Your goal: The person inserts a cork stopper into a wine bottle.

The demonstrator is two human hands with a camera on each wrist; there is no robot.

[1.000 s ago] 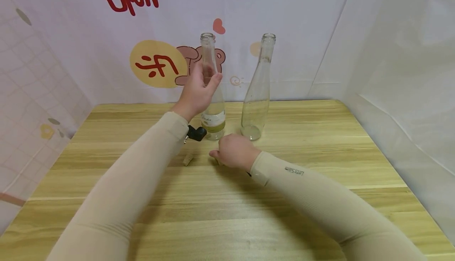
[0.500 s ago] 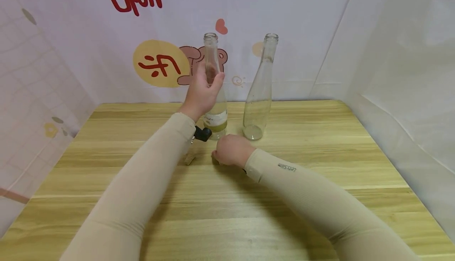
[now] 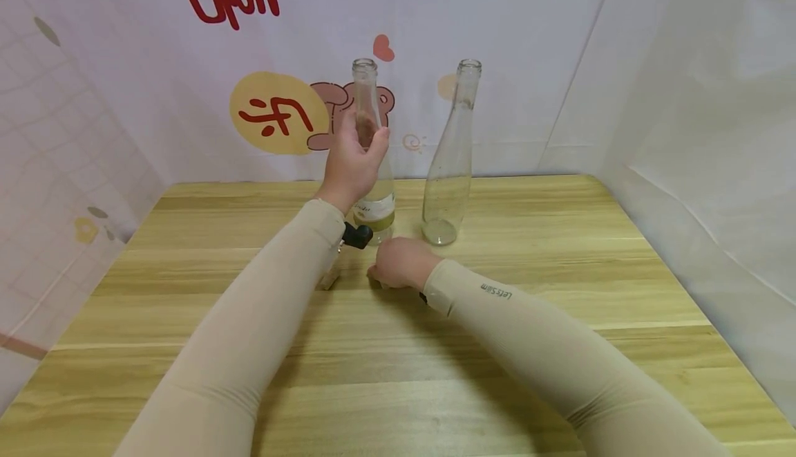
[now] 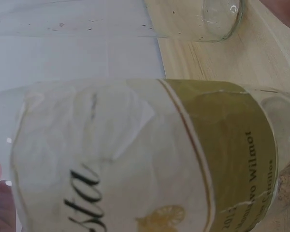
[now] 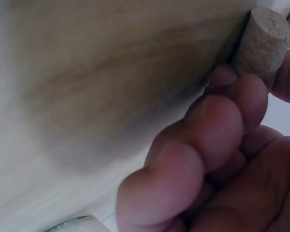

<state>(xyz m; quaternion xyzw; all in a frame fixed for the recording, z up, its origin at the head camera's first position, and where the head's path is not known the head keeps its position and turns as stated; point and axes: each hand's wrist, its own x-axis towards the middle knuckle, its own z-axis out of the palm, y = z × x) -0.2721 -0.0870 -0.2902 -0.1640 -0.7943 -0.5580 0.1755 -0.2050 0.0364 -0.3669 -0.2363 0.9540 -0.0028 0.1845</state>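
Note:
My left hand (image 3: 356,160) grips the neck of a clear glass bottle (image 3: 374,191), which stands upright on the table. The bottle's white and olive label (image 4: 130,154) fills the left wrist view. Low at the table, in front of that bottle, my right hand (image 3: 404,263) has curled fingers. In the right wrist view its thumb and forefinger pinch a cork (image 5: 262,46), right at the table surface. A second cork (image 3: 328,279) lies to the left, partly covered by the left sleeve. To the right of the held bottle, a second clear bottle (image 3: 449,180) without a label stands upright.
The wooden table (image 3: 385,415) has its back edge against a white cloth (image 3: 516,7) printed with red writing and cartoon figures. Cloth also hangs at both sides. The left sleeve (image 3: 242,325) and right sleeve (image 3: 547,339) reach across the table's front.
The right thumb has drawn in and the fingers have closed on the cork at the table. My left forearm has shifted slightly right, overlapping the other cork. Both bottles stay standing in place.

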